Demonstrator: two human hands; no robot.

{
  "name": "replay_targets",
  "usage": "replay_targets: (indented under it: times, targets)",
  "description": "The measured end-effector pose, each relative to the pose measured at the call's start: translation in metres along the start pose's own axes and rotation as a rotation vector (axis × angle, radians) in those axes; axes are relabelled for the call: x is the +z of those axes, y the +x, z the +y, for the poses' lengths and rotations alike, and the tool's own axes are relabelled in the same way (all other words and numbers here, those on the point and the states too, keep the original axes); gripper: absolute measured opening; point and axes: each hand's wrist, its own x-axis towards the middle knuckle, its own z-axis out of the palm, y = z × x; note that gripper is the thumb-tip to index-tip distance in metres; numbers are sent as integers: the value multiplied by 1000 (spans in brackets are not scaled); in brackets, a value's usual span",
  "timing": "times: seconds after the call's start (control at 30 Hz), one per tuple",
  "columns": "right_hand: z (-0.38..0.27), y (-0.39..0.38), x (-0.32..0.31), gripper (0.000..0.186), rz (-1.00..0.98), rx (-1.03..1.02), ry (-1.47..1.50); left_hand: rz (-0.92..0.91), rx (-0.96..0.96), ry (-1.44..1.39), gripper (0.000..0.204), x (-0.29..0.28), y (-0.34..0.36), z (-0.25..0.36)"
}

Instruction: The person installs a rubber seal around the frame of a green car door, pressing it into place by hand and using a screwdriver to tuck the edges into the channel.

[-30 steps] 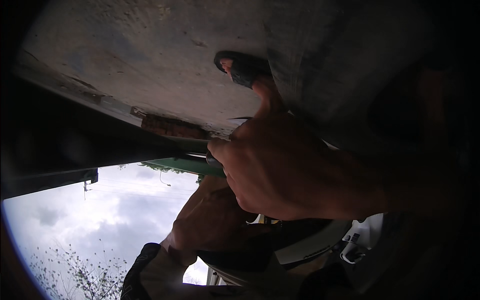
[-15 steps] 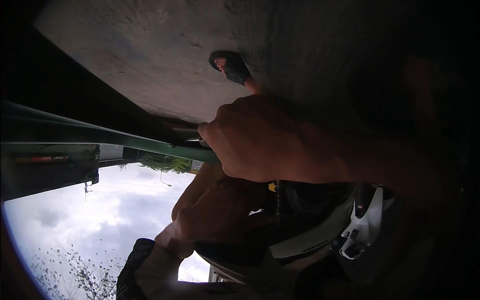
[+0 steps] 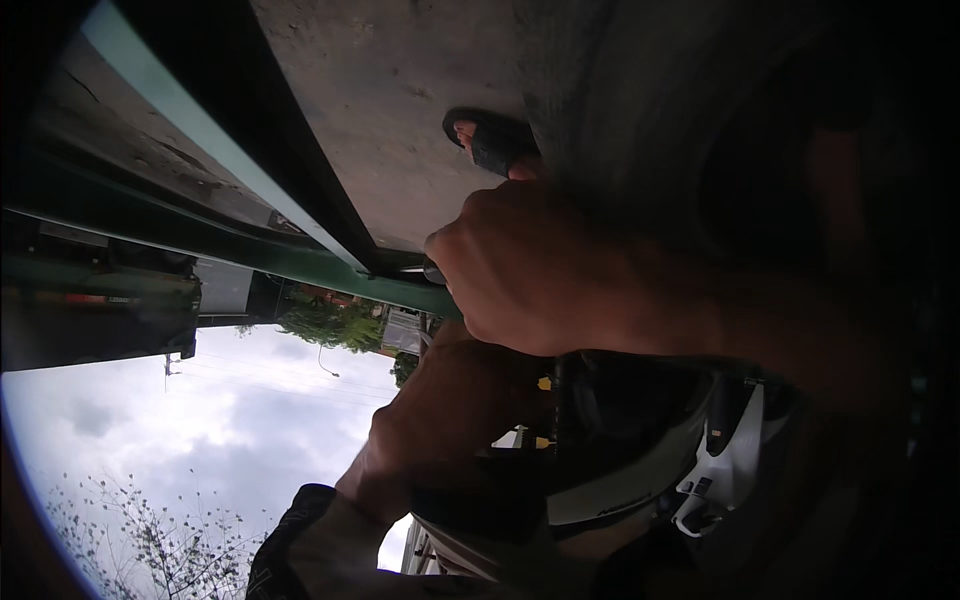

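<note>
My right hand comes in from the right, its fingers curled closed against a green metal bar. A small dark rounded end shows at the front of this fist; the rest of what it grips is hidden. My left hand, dim and in shadow, reaches from the lower left to the same bar. Its fingers disappear behind the right hand. A lighter green bar slants down from the upper left to meet the first near the right fist.
The scene appears upside down, with concrete floor above and cloudy sky below. A foot in a black sandal stands beyond my right hand. A white-and-black motorbike is at the lower right. Trees show behind the bar.
The view has shifted, so the slanting light green bar now shows at the upper left. Both hands appear slightly farther right, still at the green bar.
</note>
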Motion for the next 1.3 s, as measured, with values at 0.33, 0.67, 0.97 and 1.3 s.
replay_targets:
  times: [0.33,0.67,0.97,1.3]
  targets:
    - [-19,-12,-60,33,30,528,382,302,92,-52,25,41,-24,2]
    - [-2,-42,-29,31,-19,313,238,-324,147,-42,22,69,-17,7]
    - [18,-64,26,24,-277,181,9,-408,123,-131,25,48,-8,7]
    - [32,-150,36,26,-666,648,279,41,100,-142,26,43,-14,30]
